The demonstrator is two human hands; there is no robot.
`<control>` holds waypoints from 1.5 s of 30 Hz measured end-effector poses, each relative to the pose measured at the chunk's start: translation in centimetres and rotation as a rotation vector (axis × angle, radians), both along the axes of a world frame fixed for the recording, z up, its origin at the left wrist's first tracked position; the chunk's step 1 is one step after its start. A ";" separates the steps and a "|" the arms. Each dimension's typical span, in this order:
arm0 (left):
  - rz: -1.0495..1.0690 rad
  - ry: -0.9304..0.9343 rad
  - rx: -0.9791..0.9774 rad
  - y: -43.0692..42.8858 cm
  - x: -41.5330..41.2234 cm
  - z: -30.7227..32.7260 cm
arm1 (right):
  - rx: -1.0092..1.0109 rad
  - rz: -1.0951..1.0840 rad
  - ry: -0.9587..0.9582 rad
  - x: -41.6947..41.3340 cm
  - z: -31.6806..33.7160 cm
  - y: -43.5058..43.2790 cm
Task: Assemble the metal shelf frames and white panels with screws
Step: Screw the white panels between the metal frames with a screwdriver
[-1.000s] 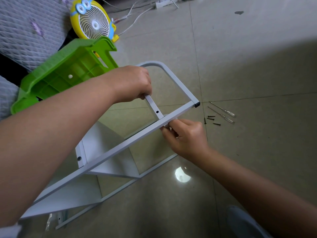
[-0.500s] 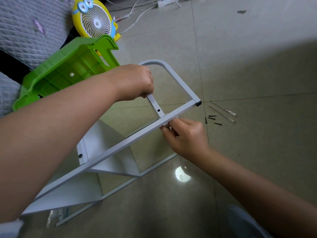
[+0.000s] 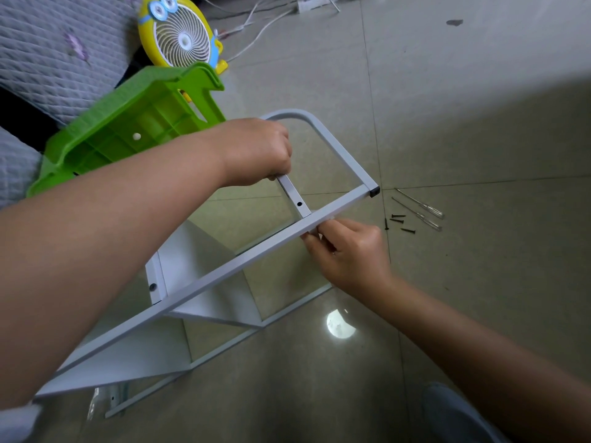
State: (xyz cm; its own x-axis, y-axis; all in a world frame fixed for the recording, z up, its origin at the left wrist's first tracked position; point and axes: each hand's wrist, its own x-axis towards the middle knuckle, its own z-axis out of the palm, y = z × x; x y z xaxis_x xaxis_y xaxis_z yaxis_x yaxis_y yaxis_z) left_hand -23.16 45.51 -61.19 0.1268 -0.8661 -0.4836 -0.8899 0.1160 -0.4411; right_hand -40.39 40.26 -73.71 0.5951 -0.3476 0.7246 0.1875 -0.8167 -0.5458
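Above the smooth grey square-tube frame (image 3: 208, 274), I see my left hand (image 3: 259, 151) clenched round its drilled crossbar (image 3: 295, 199); right hand (image 3: 351, 251) pinches a small pale part (image 3: 319, 234) beneath.

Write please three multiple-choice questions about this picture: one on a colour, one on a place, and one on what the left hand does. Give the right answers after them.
1. What colour is the overturned plastic stool? A red; B green; C blue.
2. Where do the loose black screws lie? A on the stool; B in a box; C on the floor tiles beside the two screwdrivers.
3. What does the left hand do? A grips the crossbar of the metal frame; B lies flat on the floor; C holds a screwdriver.
Answers: 1 B, its ribbed underside is bright green; 2 C, they lie scattered right of the frame's capped corner; 3 A, its fingers curl round the bar's upper end.
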 end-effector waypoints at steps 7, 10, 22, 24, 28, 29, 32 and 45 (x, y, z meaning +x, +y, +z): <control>0.057 0.006 0.011 0.2 0.1 0.0 | -0.003 0.018 0.000 0.0 0.0 0.0; -0.072 0.081 -0.143 0.8 0.5 -0.4 | 0.017 0.026 0.021 0.0 -0.1 0.0; -0.211 0.158 -0.308 1.4 0.8 -1.0 | -0.095 -0.056 0.863 -4.4 -5.9 -12.3; -0.247 0.173 -0.341 1.6 0.6 -0.9 | -0.121 -0.134 1.193 -3.5 -8.1 -15.0; -0.235 0.155 -0.339 1.8 0.0 -0.7 | -0.111 -0.129 1.385 -1.6 -12.1 -16.7; -0.245 0.150 -0.356 1.9 0.0 -0.9 | -0.094 -0.136 1.405 -1.3 -12.8 -16.6; -0.197 0.185 -0.376 2.2 0.2 -1.3 | -0.085 -0.193 1.408 -0.7 -14.1 -16.2; -0.198 0.283 -0.490 2.2 0.4 -1.9 | 0.218 0.094 0.492 7.1 3.5 -13.5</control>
